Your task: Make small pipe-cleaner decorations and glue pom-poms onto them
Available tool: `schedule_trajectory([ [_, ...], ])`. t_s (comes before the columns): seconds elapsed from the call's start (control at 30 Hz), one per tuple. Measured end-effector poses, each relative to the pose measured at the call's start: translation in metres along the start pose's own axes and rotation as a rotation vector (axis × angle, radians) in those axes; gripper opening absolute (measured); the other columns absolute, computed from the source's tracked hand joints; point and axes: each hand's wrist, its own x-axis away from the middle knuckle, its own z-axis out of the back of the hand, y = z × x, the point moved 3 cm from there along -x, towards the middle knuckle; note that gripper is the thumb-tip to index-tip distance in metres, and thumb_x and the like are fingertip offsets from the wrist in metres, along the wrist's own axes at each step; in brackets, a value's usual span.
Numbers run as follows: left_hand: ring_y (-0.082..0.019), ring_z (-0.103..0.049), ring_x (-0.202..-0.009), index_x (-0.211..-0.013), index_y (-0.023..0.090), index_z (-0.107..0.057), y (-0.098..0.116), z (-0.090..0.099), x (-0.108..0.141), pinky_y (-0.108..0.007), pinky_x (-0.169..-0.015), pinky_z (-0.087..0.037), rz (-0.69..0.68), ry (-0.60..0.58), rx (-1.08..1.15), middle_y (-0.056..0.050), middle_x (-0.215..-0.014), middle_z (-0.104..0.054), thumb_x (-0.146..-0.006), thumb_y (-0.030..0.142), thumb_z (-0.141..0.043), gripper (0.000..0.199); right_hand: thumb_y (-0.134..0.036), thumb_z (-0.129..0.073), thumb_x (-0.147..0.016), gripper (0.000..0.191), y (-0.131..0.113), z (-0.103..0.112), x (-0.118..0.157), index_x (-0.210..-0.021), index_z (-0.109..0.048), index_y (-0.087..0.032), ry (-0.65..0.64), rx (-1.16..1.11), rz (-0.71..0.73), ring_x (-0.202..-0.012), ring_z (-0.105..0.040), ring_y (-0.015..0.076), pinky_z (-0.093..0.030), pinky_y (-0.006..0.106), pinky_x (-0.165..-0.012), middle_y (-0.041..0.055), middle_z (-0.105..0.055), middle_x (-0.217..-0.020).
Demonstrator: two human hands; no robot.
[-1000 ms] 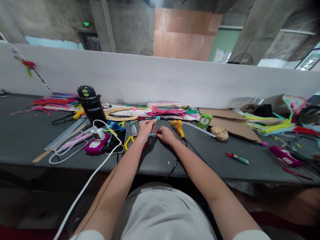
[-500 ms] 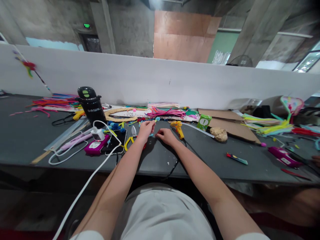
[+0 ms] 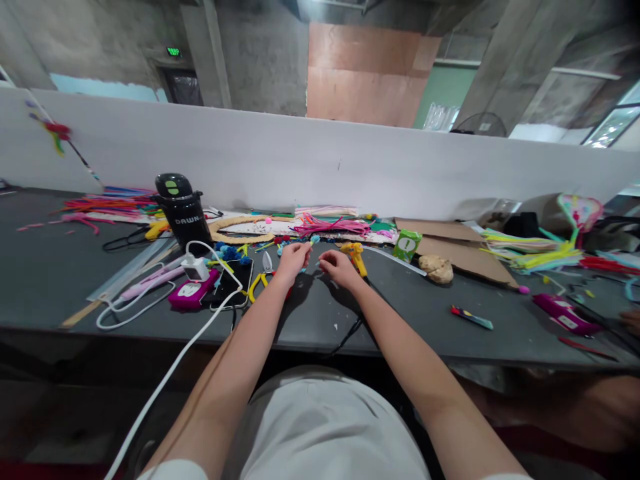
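Note:
Near the middle of the dark table, my left hand [image 3: 295,259] is closed on a small blue and yellow fuzzy piece [image 3: 314,240], whose tip sticks out above the fingers. Just to its right, my right hand [image 3: 336,267] has its fingers pinched together; a tiny bluish bit shows at the fingertips, too small to name. A gap separates the two hands. A yellow glue gun [image 3: 356,256] lies right behind my right hand. Pliers with yellow handles [image 3: 258,285] lie left of my left hand.
A black tumbler [image 3: 184,217], a white charger [image 3: 195,268] with its cable and a magenta box [image 3: 193,291] stand at left. Pink pipe cleaners [image 3: 333,225] lie at the back. At right are a green box [image 3: 407,245], a cutter [image 3: 471,317] and a person's hand [image 3: 632,321].
My right hand has risen slightly and moved a little to the right, and its fingers have turned. My left hand stays nearly in place with the fuzzy piece.

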Motion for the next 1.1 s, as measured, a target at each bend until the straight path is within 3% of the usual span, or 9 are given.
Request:
schedule_trajectory([
  [0.13,-0.007,-0.044,-0.044,-0.066,0.014,-0.058,-0.002,-0.002,0.0,-0.02,-0.044,-0.033,0.001,-0.028,-0.052,0.002,-0.053,-0.05,-0.074,0.044,-0.063,0.031,-0.029,-0.062,-0.074,0.027,-0.009,0.002,0.002,-0.098,-0.066,-0.016,-0.031,-0.073,-0.005,-0.067,-0.061,0.0134,-0.051,0.028,-0.066,0.0039,-0.068,-0.084],
  [0.33,-0.009,-0.049,-0.048,-0.066,0.015,-0.056,-0.001,-0.007,0.003,-0.021,-0.046,-0.035,0.002,-0.037,-0.139,0.001,-0.057,-0.052,-0.078,0.042,-0.06,0.03,-0.032,-0.07,-0.071,0.033,-0.016,0.003,0.008,-0.1,-0.069,-0.016,-0.033,-0.155,-0.058,-0.07,-0.063,0.0135,-0.054,0.03,-0.071,0.0051,-0.071,-0.089],
  [0.57,-0.011,-0.058,-0.054,-0.077,0.016,-0.055,-0.004,-0.006,0.003,-0.022,-0.049,-0.043,0.012,-0.011,-0.069,-0.003,-0.076,-0.064,-0.08,0.045,-0.06,0.03,-0.039,-0.079,-0.06,0.035,-0.014,0.0,0.011,-0.079,-0.058,-0.018,0.042,-0.291,-0.141,-0.065,-0.064,0.0127,-0.056,0.03,-0.069,-0.0012,-0.064,-0.071],
  [0.77,-0.012,-0.06,-0.055,-0.077,0.016,-0.055,-0.006,-0.006,0.002,-0.023,-0.052,-0.046,0.024,-0.029,-0.013,-0.004,-0.074,-0.067,-0.077,0.047,-0.064,0.032,-0.045,-0.079,-0.057,0.042,-0.014,0.001,0.011,-0.077,-0.052,-0.02,0.064,-0.235,-0.123,-0.065,-0.063,0.0144,-0.056,0.031,-0.067,-0.0024,-0.06,-0.068],
  [0.97,-0.014,-0.061,-0.058,-0.074,0.015,-0.055,-0.004,-0.007,0.002,-0.026,-0.057,-0.05,0.033,-0.031,0.009,-0.004,-0.069,-0.065,-0.077,0.046,-0.064,0.032,-0.034,-0.072,-0.062,0.03,-0.02,0.004,0.011,-0.084,-0.058,-0.019,0.068,-0.188,-0.095,-0.06,-0.058,0.0126,-0.052,0.027,-0.061,-0.0022,-0.061,-0.067],
  [1.1,-0.015,-0.062,-0.061,-0.075,0.015,-0.057,-0.001,-0.003,0.002,-0.025,-0.056,-0.046,0.021,-0.007,-0.045,-0.007,-0.076,-0.069,-0.077,0.049,-0.063,0.034,-0.023,-0.056,-0.068,0.028,-0.023,0.013,0.009,-0.093,-0.067,-0.017,0.094,-0.127,-0.13,-0.056,-0.053,0.0098,-0.046,0.023,-0.056,-0.002,-0.061,-0.066],
])
